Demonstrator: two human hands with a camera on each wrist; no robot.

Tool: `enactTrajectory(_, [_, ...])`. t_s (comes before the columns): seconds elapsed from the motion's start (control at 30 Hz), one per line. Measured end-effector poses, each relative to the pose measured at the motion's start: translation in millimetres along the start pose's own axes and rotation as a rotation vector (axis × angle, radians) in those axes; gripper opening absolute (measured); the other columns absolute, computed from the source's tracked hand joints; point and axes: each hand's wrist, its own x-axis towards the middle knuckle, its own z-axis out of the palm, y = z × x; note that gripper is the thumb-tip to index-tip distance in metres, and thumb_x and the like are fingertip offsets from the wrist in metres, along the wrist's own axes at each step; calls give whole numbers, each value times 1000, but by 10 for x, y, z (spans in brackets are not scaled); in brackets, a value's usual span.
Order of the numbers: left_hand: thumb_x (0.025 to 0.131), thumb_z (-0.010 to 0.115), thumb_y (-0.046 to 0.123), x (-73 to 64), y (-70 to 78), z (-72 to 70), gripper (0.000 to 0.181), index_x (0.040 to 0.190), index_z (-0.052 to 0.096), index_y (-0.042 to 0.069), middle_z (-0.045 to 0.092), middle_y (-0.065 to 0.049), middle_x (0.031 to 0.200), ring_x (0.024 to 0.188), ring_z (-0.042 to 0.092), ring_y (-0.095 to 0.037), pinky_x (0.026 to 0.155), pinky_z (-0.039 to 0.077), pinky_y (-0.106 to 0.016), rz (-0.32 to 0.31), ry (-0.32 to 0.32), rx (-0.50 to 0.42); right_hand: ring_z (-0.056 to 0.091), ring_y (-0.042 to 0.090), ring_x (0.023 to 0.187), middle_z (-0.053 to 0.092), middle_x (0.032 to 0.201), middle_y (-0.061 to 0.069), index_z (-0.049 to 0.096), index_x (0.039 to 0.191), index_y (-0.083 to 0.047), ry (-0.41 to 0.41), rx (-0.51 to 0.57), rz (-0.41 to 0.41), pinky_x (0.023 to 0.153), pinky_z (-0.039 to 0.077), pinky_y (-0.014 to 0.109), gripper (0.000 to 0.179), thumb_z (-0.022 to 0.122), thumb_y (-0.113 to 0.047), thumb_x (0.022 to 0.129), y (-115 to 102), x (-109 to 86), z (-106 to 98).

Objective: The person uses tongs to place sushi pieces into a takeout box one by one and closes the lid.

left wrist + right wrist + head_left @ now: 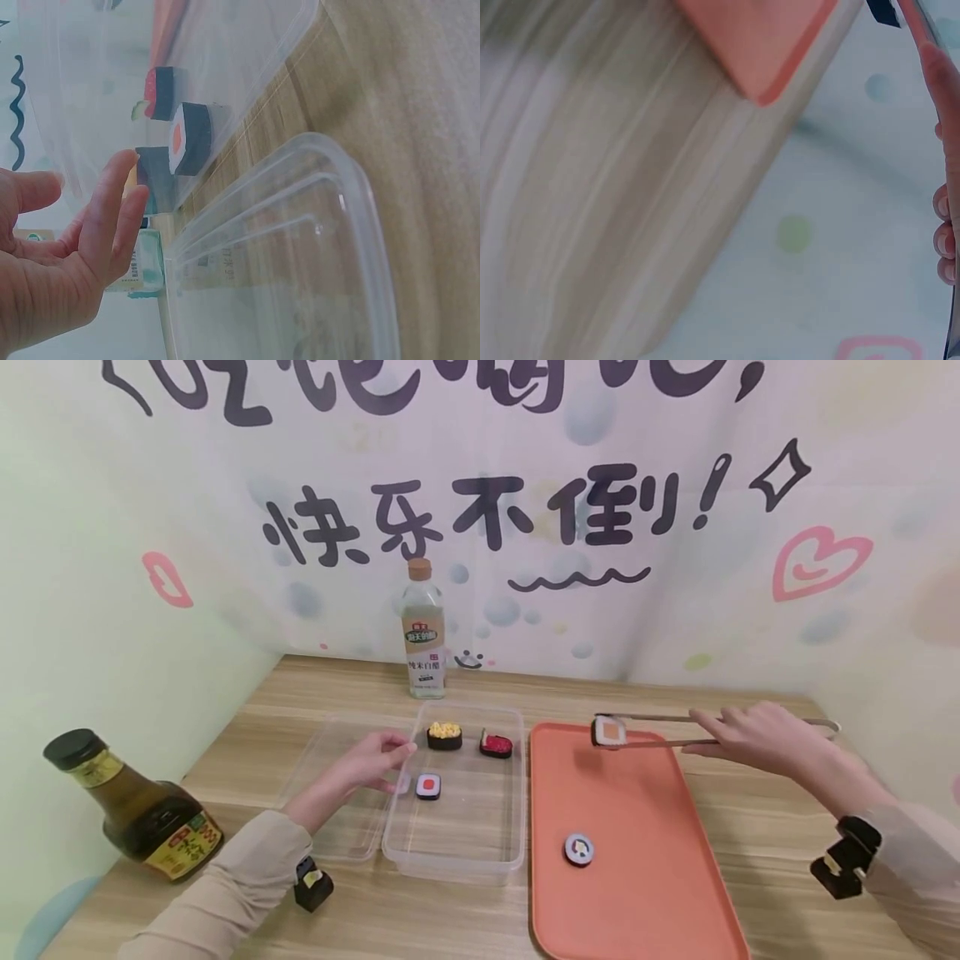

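Observation:
My right hand [757, 739] grips metal tongs [660, 744]. Their tips pinch a squarish sushi roll [609, 732] with an orange centre, held above the far end of the orange tray [637, 910]. A round sushi roll [578, 850] lies on that tray. At the left rim of a clear plastic box [450, 866] is my left hand [367, 764], its thumb and fingers spread apart in the left wrist view. Inside the box sit a corn-topped sushi [445, 736], a red-topped sushi [496, 744] and a red-centred roll [428, 787].
A clear lid [330, 852] lies left of the box, partly under my left forearm. Behind the box stands a vinegar bottle [424, 643]. A dark sauce bottle [161, 814] is at the table's left edge. A printed cloth [720, 610] hangs behind the wooden table.

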Motion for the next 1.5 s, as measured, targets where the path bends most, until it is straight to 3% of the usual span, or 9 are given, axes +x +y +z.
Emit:
enactTrajectory(0.2, [96,44,17,16,19,20,41,128,38,-8,44,-28,127,112,49,-36,65,59,-27,-18,2,1,16,13,39,28,48,2,49,94,-4,19,-13,16,28,13,23,53,14,-44,100,-50,477,-41])
enactTrajectory(0.33, [96,44,18,20,36,31,41,128,37,-8,43,-28,128,114,48,-37,65,59,-26,-21,0,6,21,13,35,37,46,4,54,93,-7,5,45,87,27,18,24,64,11,-54,96,-150,856,-99])
enactTrajectory(0.43, [96,44,18,23,40,37,41,128,37,-7,43,-27,128,113,48,-37,63,58,-24,-23,0,7,25,12,33,38,44,0,54,86,-9,-115,138,104,27,19,23,67,12,-61,92,-260,1127,-166])
enactTrajectory(0.67, [96,45,18,27,41,40,40,126,39,-7,45,-26,124,109,50,-34,60,58,-23,-22,6,6,38,6,37,48,47,-7,61,70,-15,-437,304,25,32,33,20,39,60,-53,78,-543,1652,-240])
enactTrajectory(1.0, [95,46,16,5,42,46,38,125,41,-7,47,-26,122,103,53,-30,59,58,-23,-7,-1,2,36,5,41,47,48,-6,55,55,-18,-647,217,-44,35,29,17,47,60,-60,75,-784,1988,-175])
enactTrajectory(1.2, [95,45,15,8,13,32,38,125,41,-7,48,-26,122,105,53,-32,60,58,-26,-2,6,-1,30,5,41,41,47,-7,52,54,-18,-619,158,-33,35,28,18,50,60,-64,71,-810,2009,-178])
enactTrajectory(1.33, [95,46,16,15,3,22,38,125,41,-7,48,-26,121,104,53,-32,60,58,-25,-3,12,0,31,5,40,43,47,-8,57,61,-18,-584,236,25,34,28,19,47,58,-63,74,-718,1886,-177])
enactTrajectory(1.4, [95,45,15,14,2,18,37,124,41,-7,48,-26,121,104,53,-32,61,59,-26,-4,15,-1,35,5,39,46,48,-9,59,67,-19,-508,289,46,33,28,19,43,59,-61,75,-649,1762,-167])
enactTrajectory(1.5, [95,45,15,9,-2,6,37,124,42,-7,48,-26,120,104,53,-32,62,59,-27,-2,15,-1,27,4,36,41,46,-9,55,72,-17,-261,296,-6,32,17,17,44,52,-60,82,-545,1512,-131])
